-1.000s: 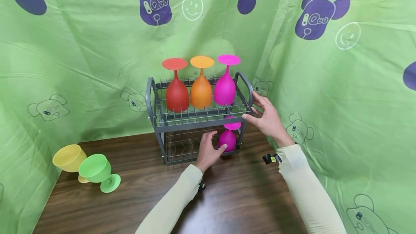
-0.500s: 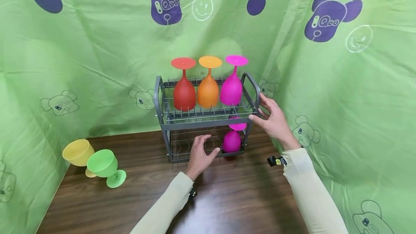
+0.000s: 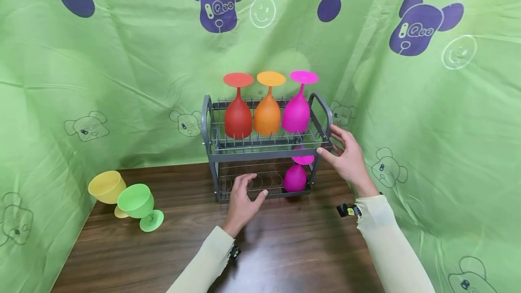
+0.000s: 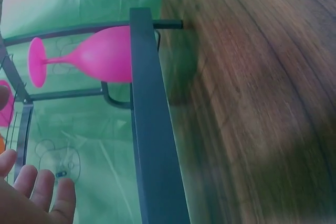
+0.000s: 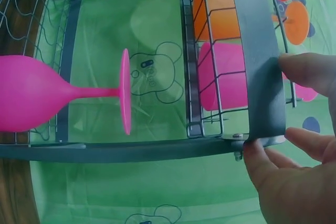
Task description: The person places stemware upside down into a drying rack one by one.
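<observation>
A grey two-tier wire rack (image 3: 264,154) stands at the back of the wooden table. On its upper tier a red glass (image 3: 238,119), an orange glass (image 3: 267,116) and a pink glass (image 3: 296,114) stand upside down. Another pink glass (image 3: 295,177) (image 4: 100,56) (image 5: 31,93) stands inverted at the right of the lower tier. My left hand (image 3: 244,193) hovers in front of the lower tier, fingers loosely spread and holding nothing. My right hand (image 3: 346,153) touches the upper tier's front right corner (image 5: 254,51) with thumb and fingertips (image 5: 310,72).
A yellow cup (image 3: 106,185) and a green stemmed cup (image 3: 138,202) lie tipped at the table's left edge (image 3: 77,243). Green printed cloth (image 3: 122,80) hangs close behind and on both sides. The lower tier's left part holds no glasses.
My left hand has let go of the lower pink glass and drawn back to the left, away from it. The right hand stays at the rack's corner.
</observation>
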Available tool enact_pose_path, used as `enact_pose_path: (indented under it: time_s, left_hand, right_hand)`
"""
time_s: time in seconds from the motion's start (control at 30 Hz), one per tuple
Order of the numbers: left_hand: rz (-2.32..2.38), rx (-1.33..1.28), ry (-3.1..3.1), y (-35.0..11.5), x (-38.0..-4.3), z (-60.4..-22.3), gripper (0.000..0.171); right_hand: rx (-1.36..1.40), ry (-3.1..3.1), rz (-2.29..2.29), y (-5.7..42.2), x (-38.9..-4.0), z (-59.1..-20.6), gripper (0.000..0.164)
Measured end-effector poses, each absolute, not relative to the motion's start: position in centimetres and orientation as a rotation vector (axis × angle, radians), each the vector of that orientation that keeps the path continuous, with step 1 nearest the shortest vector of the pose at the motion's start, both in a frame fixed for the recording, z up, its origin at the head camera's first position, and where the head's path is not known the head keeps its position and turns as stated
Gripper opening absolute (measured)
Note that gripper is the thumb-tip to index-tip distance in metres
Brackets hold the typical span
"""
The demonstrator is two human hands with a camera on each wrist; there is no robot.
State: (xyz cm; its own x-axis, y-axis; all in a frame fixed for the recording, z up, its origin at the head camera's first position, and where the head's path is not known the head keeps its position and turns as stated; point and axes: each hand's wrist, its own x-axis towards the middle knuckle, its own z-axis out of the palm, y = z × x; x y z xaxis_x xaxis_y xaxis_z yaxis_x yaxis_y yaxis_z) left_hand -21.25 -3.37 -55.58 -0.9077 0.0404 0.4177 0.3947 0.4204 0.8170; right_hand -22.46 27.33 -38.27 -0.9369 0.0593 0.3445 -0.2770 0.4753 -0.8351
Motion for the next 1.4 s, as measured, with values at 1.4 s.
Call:
enact_pose_path:
  time_s: [1.4]
  left_hand:
    - [-1.386, 0.095, -2.128, -16.6, -15.5, -54.1, 0.062]
  right_hand:
    - [0.394, -2.378, 1.474, 19.5, -12.1, -41.4, 0.064]
